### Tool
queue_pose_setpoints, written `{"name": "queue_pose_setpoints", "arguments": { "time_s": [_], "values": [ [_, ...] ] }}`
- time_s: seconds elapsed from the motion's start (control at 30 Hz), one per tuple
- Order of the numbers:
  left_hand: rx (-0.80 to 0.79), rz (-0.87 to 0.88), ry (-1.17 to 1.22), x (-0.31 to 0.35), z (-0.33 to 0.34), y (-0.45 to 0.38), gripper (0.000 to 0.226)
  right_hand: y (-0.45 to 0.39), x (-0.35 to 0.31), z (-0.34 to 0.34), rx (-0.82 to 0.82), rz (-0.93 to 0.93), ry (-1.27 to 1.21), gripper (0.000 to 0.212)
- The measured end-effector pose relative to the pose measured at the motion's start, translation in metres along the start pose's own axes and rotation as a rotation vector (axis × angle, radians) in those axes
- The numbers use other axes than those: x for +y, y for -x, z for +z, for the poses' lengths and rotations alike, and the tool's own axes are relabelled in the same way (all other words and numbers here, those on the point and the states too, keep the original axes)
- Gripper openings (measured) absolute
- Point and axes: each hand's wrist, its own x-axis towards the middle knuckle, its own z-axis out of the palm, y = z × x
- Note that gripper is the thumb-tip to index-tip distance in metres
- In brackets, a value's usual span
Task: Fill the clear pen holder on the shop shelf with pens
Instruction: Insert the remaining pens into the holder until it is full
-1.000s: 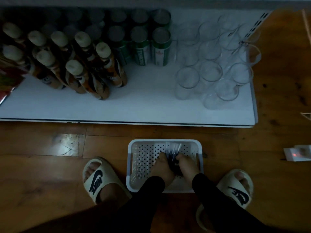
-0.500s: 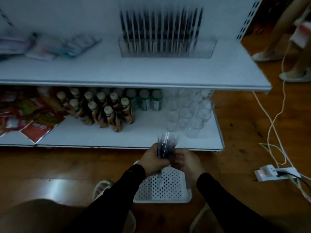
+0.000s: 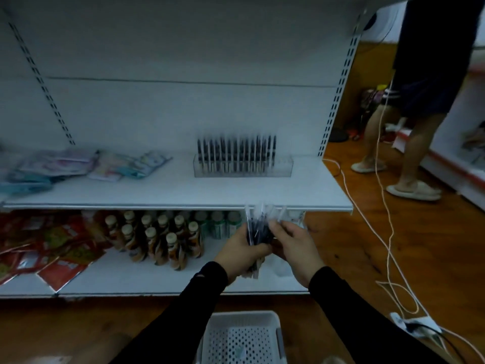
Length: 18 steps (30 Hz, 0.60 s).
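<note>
A clear pen holder (image 3: 282, 168) stands on the upper white shelf (image 3: 170, 195), with a row of dark pens (image 3: 236, 156) upright in most of it and its right end bare. In front of that shelf's edge my left hand (image 3: 240, 250) grips a bundle of dark pens (image 3: 258, 227) with clear caps pointing up. My right hand (image 3: 296, 248) holds the same bundle from the right, fingers curled against it. Both hands are well below and in front of the holder.
A white perforated basket (image 3: 241, 321) sits on the wooden floor below my arms. Bottles (image 3: 162, 240), cans and red packets fill the lower shelf, pastel packets (image 3: 86, 164) the upper left. A person's legs (image 3: 409, 143) stand at the right; white cables (image 3: 385, 206) and a power strip (image 3: 417, 324) lie there.
Both hands lifted the pen bundle out of the basket and raised it to the upper shelf's edge. My view swung up from the floor to the upper shelf and holder.
</note>
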Motion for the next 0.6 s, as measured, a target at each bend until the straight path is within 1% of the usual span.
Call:
{"name": "queue_pose_setpoints", "arguments": {
  "time_s": [0.07,0.17,0.27,0.33,0.43,0.5,0.6],
  "values": [
    [0.034,0.031,0.043,0.009,-0.002,-0.003,0.05,-0.003,-0.013,-0.001,-0.032,0.005,-0.041,0.026],
    [0.065,0.063,0.113,0.016,-0.005,-0.008,0.038,-0.013,-0.029,-0.001,-0.031,0.015,-0.086,0.027],
    [0.078,0.08,0.162,0.02,-0.007,-0.015,0.031,-0.025,-0.039,0.0,0.005,0.018,-0.067,0.025],
    [0.113,0.071,0.195,0.022,-0.009,-0.023,0.025,-0.036,-0.045,-0.001,0.057,-0.006,-0.043,0.023],
    [0.189,0.065,0.168,0.028,-0.02,-0.039,0.007,-0.06,-0.06,-0.009,0.186,-0.154,0.088,0.015],
    [0.236,0.054,0.181,0.029,-0.027,-0.052,0.008,-0.079,-0.072,-0.018,0.248,-0.266,0.211,0.014],
    [0.281,0.056,0.242,0.032,-0.035,-0.071,0.007,-0.112,-0.088,-0.03,0.311,-0.359,0.351,0.023]
  ]
}}
